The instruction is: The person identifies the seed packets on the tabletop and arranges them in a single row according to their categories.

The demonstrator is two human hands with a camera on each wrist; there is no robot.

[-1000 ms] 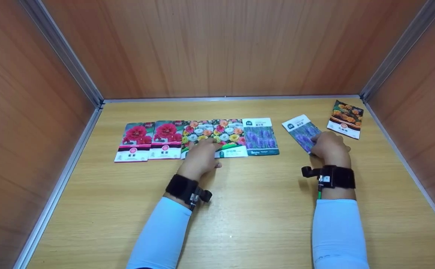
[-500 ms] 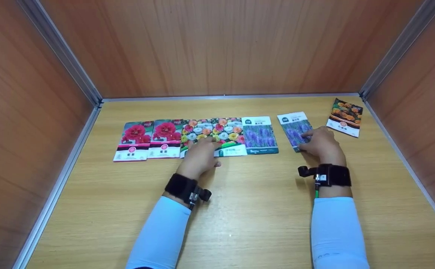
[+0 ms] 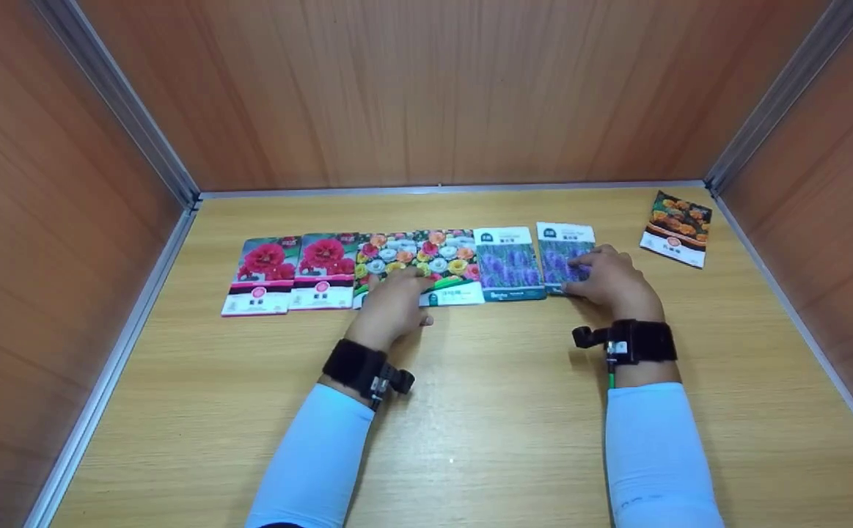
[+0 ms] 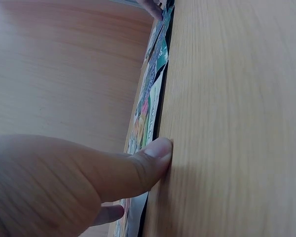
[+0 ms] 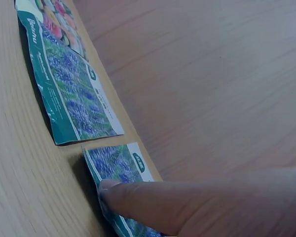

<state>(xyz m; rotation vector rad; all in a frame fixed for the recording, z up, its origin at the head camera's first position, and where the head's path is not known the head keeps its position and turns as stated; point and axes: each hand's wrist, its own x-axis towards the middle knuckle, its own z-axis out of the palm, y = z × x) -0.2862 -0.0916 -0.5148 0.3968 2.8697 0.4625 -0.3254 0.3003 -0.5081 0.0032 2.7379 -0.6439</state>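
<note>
In the head view, my right hand (image 3: 614,282) grips the lower right part of a purple-flower seed packet (image 3: 565,238). In the right wrist view, the thumb (image 5: 118,192) lies at that packet's lower edge, and a narrow gap parts it from a second purple-flower packet (image 5: 74,94). My left hand (image 3: 391,304) rests over two mixed-flower packets (image 3: 447,257) in the middle of the row, covering part of the left one. Its thumb (image 4: 155,153) sits along the packets' front edge, at the tabletop.
Two pink-flower packets (image 3: 323,271) lie side by side at the row's left end. An orange-flower packet (image 3: 678,229) lies tilted by itself at the back right. Wooden panels (image 3: 441,88) with metal edging enclose the wooden table (image 3: 485,411) at the back and sides.
My right hand has slid left with the purple-flower packet, which has turned from slanted to nearly straight and now lies close beside the row. My left hand has stayed in place.
</note>
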